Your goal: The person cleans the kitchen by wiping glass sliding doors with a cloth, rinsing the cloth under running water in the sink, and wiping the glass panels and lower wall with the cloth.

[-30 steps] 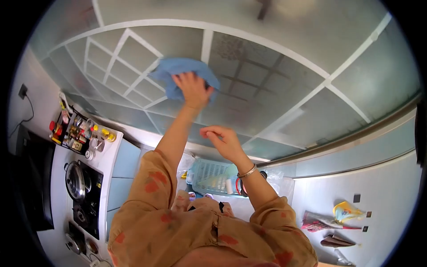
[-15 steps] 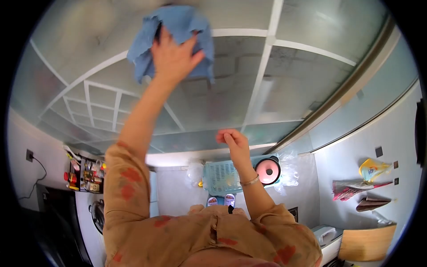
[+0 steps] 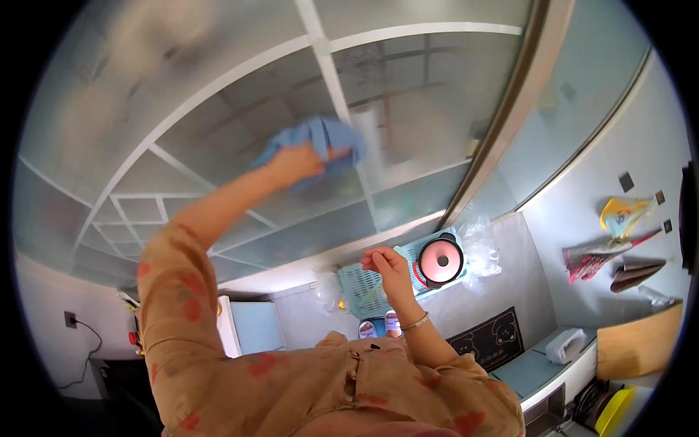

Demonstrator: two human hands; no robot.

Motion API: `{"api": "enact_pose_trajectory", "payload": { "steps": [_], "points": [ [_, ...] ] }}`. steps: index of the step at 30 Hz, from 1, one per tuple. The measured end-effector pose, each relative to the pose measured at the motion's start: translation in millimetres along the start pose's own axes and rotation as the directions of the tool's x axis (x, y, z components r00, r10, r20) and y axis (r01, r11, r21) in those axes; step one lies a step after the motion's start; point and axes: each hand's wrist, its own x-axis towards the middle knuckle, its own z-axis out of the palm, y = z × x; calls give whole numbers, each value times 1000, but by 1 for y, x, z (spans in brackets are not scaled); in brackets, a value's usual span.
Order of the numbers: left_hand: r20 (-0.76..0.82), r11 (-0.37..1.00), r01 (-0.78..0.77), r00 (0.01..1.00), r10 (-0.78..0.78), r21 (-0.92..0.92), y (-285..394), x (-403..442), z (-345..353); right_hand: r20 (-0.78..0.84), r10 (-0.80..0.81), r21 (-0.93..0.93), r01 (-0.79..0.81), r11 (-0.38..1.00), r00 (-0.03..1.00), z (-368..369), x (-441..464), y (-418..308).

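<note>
A blue cloth (image 3: 320, 149) lies bunched against the frosted glass panel (image 3: 240, 116), beside a white frame bar. My left hand (image 3: 297, 164) is on the cloth, its fingers partly blurred and pressed into the fabric. Lower down, my right hand (image 3: 389, 271) hovers in front of the teal basket (image 3: 362, 290), its fingers curled in and nothing visible in them. A bracelet circles the right wrist. Just right of this hand, a black-rimmed pot with a pink lid (image 3: 441, 260) rests on the basket.
Clear plastic bags (image 3: 480, 251) lie beside the basket. A dark mat (image 3: 489, 339) is on the floor. Cloths and a yellow bag (image 3: 622, 216) hang on the right wall. A wooden board (image 3: 633, 346) and a yellow item (image 3: 616, 410) are at the lower right.
The view has turned and shifted to the right along the glass. My left hand first went up with the cloth and is now lower again, farther right on the glass. My right hand remains curled.
</note>
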Motion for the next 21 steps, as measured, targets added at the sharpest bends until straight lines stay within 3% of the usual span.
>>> {"api": "enact_pose_trajectory", "payload": {
  "steps": [1,2,4,7,9,11,12,13,14,15,16,17,18,19,20,21],
  "points": [
    [63,981,195,979,-196,19,6,25,-51,-41,10,-7,-10,1000,999,-7,-1,0],
    [-257,980,136,962,-95,146,1,45,-79,-54,0,-2,0,1000,999,-11,-1,-2],
    [-525,902,288,847,-82,323,18,90,-141,-104,-19,10,20,1000,994,-18,-1,-5],
    [-653,855,302,755,55,421,40,162,-129,-96,-27,34,31,999,995,-25,2,-4],
    [-453,860,119,880,140,496,62,199,-72,-110,-49,27,52,998,993,-34,5,1],
    [-192,896,-148,950,247,419,85,209,7,-124,-59,32,63,998,991,-45,2,5],
    [-226,911,-379,913,339,-163,80,209,89,-134,-52,29,56,998,990,-51,-1,3],
    [-307,561,-487,869,389,-669,71,202,149,-142,-65,34,71,997,988,-57,-6,0],
    [62,841,-394,893,446,-371,84,178,131,-150,-82,40,89,995,985,-62,-11,-2],
    [406,931,-362,858,315,43,95,154,108,-157,-70,40,78,996,985,-70,-16,-2],
    [405,928,-371,856,323,44,79,150,140,-165,-75,42,83,996,983,-79,-21,-1],
    [221,839,-238,897,383,-489,54,151,198,-202,-63,36,72,997,977,-87,-27,0],
    [42,454,-118,944,327,-883,40,157,228,-237,-46,27,54,998,970,-94,-32,1],
    [216,873,-80,954,206,-482,60,189,180,-265,-34,51,50,997,964,-100,-35,2],
    [294,996,-38,956,11,86,76,225,128,-269,-28,52,43,998,963,-104,-38,3],
    [-451,889,-455,803,390,-43,50,238,134,-291,-26,43,40,998,956,-107,-40,4]
  ]
}}
